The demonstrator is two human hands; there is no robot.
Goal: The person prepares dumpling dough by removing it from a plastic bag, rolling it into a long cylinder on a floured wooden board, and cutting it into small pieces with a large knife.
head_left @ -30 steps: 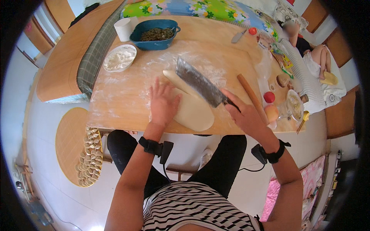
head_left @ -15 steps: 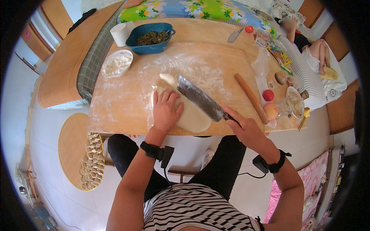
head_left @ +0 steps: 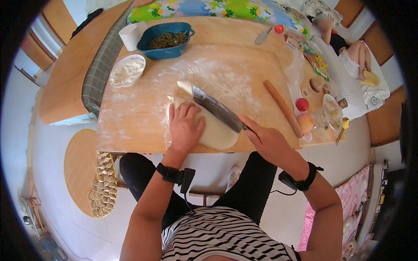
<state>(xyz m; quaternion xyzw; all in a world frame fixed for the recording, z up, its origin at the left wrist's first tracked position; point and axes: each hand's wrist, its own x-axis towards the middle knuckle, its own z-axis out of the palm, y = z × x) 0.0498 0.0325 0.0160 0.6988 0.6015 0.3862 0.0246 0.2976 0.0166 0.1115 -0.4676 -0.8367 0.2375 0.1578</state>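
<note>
1. The dough sheet (head_left: 220, 134) lies flat on the worktop (head_left: 130, 115), close to the person's edge, presumably for easy reach.
2. The left hand (head_left: 186, 127) rests palm down on the dough sheet. Its fingers are slightly spread and pinch nothing; the placement appears intended to steady the soft dough, with the fingertips just beside the blade.
3. The right hand (head_left: 272, 145) has its fingers wrapped round the handle of the cleaver (head_left: 216, 109), a firm grip that probably controls the blade's line.
4. The cleaver lies slantwise along the far side of the dough sheet. A dough strip (head_left: 184, 86) shows past its tip. Whether the edge is fully through the dough cannot be told.
5. Loose flour (head_left: 209, 71) whitens the wood beyond the blade, likely against sticking.
6. The rolling pin (head_left: 283, 108) lies to the right, apart from the dough, seemingly parked out of the blade's way.
7. The white bowl (head_left: 114, 81) of flour and the blue basin (head_left: 163, 53) of dark filling stand at the far left, arguably to leave working room.
</note>
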